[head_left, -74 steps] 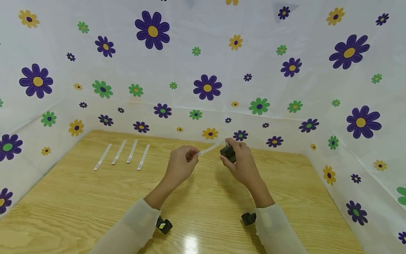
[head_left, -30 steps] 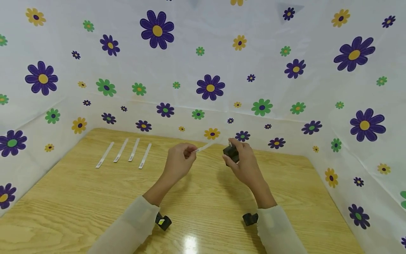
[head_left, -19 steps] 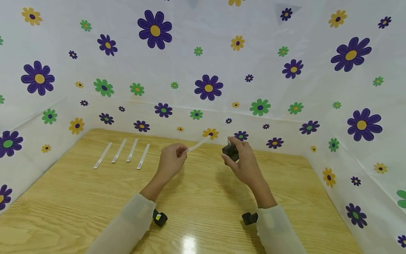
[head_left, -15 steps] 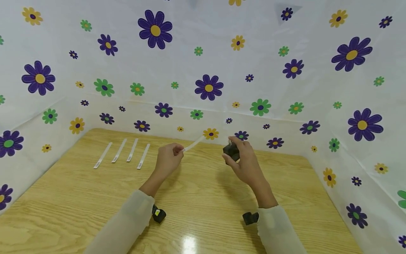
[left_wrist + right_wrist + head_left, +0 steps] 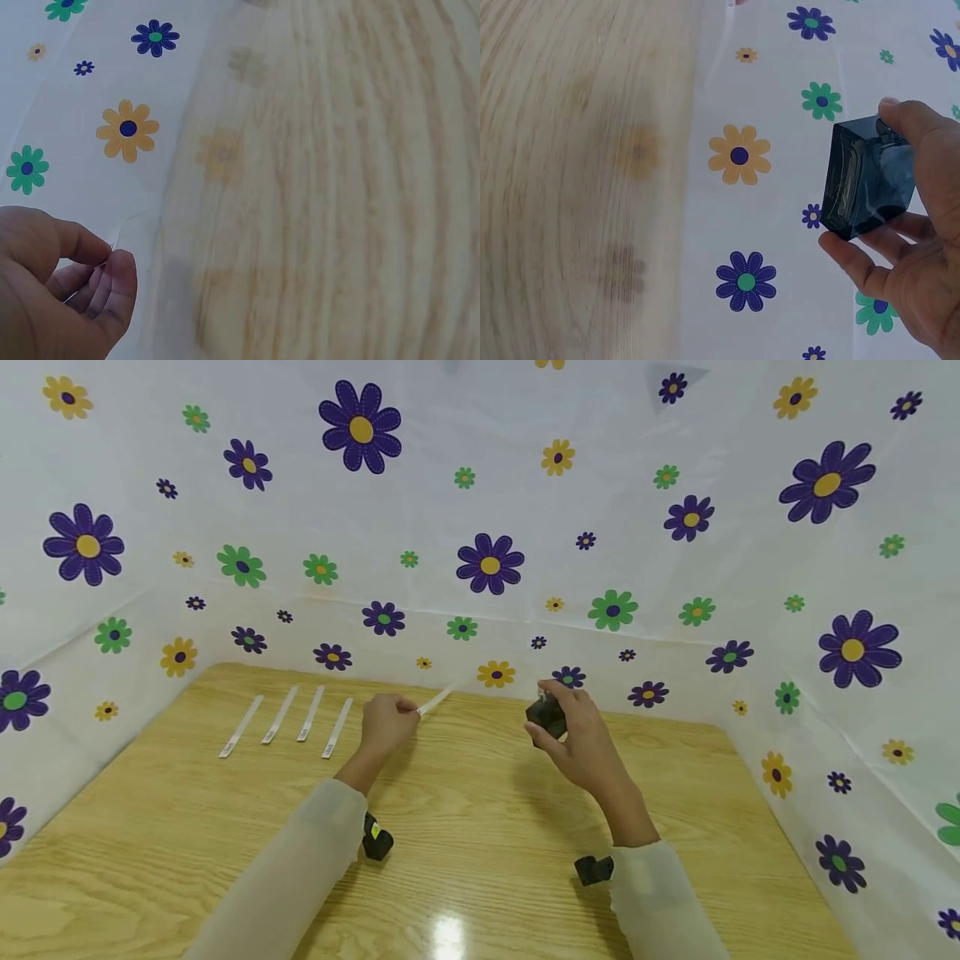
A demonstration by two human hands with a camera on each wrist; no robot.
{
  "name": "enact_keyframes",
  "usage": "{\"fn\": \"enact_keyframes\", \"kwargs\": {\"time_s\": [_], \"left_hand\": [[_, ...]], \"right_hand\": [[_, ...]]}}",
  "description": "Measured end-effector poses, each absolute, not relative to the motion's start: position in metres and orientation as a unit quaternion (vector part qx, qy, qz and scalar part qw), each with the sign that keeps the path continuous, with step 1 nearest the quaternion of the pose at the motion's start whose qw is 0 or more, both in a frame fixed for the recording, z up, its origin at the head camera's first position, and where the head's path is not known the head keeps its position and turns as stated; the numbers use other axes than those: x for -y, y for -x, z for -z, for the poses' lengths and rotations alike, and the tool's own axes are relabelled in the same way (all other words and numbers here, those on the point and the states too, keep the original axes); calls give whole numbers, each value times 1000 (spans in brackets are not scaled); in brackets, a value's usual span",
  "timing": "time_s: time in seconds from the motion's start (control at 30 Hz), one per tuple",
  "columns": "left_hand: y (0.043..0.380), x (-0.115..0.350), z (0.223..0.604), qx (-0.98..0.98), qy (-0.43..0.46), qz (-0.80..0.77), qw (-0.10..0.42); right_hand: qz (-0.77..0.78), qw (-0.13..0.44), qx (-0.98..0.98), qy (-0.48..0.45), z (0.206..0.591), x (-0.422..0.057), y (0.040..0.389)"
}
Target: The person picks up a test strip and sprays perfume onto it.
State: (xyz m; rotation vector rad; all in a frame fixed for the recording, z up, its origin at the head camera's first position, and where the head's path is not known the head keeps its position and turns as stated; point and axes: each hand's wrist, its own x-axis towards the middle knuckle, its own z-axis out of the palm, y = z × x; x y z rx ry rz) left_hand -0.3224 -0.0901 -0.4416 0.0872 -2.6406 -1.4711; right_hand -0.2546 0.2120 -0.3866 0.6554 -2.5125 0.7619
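Observation:
My left hand (image 5: 388, 723) pinches the near end of a white paper scent strip (image 5: 435, 700) between thumb and fingers. The strip points up and away to the right, above the table's far side. In the left wrist view that hand (image 5: 64, 281) shows the strip almost edge-on. My right hand (image 5: 583, 739) grips a dark glass perfume bottle (image 5: 546, 718), held above the table. Its index finger reaches over the small spray top, with the thumb low on the near side. The right wrist view shows the bottle (image 5: 862, 176) as blue-black, square-edged and tilted, its thick base facing left.
Several more white strips lie in a slanted row on the wooden table (image 5: 480, 827) at the left; one is the rightmost strip (image 5: 337, 728). A flower-print white sheet (image 5: 420, 510) encloses the table's back and sides. Black wrist cameras sit under both sleeves.
My left hand has drawn the strip leftward, away from the perfume bottle, toward the row of strips. The right hand and bottle have stayed almost in place.

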Motion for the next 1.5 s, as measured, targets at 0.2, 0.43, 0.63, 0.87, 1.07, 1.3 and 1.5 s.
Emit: {"fn": "enact_keyframes", "kwargs": {"time_s": [0.2, 0.43, 0.63, 0.87, 1.07, 1.3, 1.5], "left_hand": [[322, 91, 445, 873, -56, 482, 49], [324, 92, 446, 881, -62, 466, 43], [326, 92, 445, 891, -49, 450, 26], [325, 93, 439, 888, -26, 458, -33], [322, 99, 434, 900, 18, 433, -38], [319, 116, 426, 906, 69, 415, -34], [322, 136, 427, 926, 99, 363, -13]], "right_hand": [[-275, 243, 897, -248, 386, -214, 256], [-275, 255, 892, -253, 381, -217, 255], [-274, 253, 893, -251, 378, -221, 255], [-267, 254, 895, -251, 378, -224, 255], [-267, 231, 904, -241, 378, -226, 254], [-258, 221, 910, -237, 375, -230, 253], [-254, 220, 911, -237, 374, -232, 253]]}}
